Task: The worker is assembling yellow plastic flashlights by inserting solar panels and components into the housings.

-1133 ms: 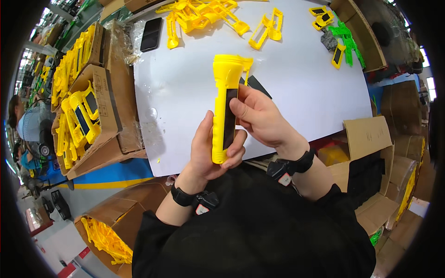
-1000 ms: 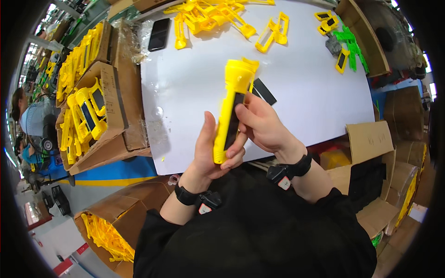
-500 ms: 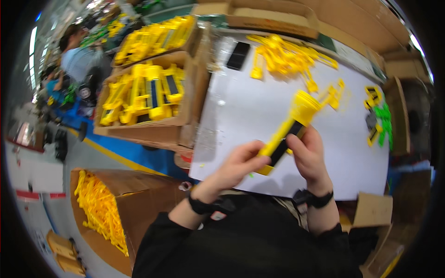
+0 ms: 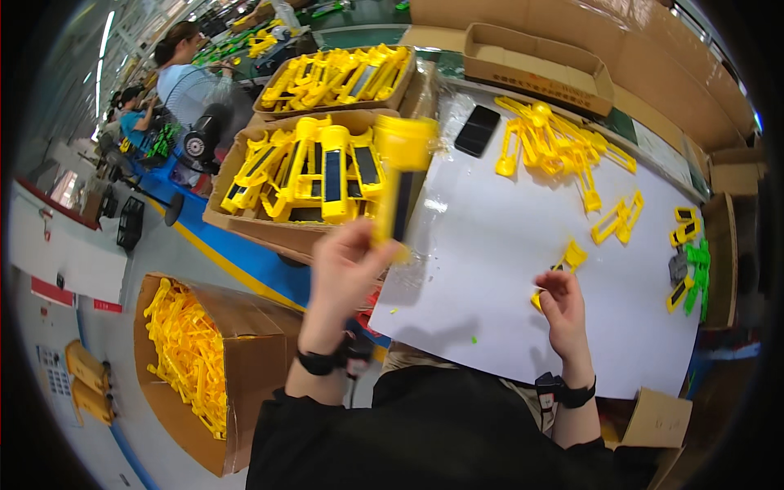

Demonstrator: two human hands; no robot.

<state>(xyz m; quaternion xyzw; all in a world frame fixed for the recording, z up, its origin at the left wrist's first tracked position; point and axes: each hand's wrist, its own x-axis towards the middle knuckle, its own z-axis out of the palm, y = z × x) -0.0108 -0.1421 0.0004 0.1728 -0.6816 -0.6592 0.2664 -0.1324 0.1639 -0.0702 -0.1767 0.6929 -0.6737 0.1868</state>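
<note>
A yellow flashlight-shaped body with a wide round head and a black side strip is held up by my left hand. Fingers and thumb close around its lower end; motion blurs it. It is in front of the right edge of a cardboard box filled with similar yellow and black bodies. My right hand is over the white table, fingers loosely curled and apart, with no object seen in its grasp. Just behind its fingertips is a small yellow and black piece, partly covered by the hand.
Yellow frames lie heaped at the table's back, beside a black phone. Green pieces are at the right edge. A second box of yellow parts stands far left; a large carton stands lower left. A person sits beyond.
My left hand has carried the flashlight-shaped body left and up toward the box. My right hand has let go of it and stayed over the table. The view has shifted left.
</note>
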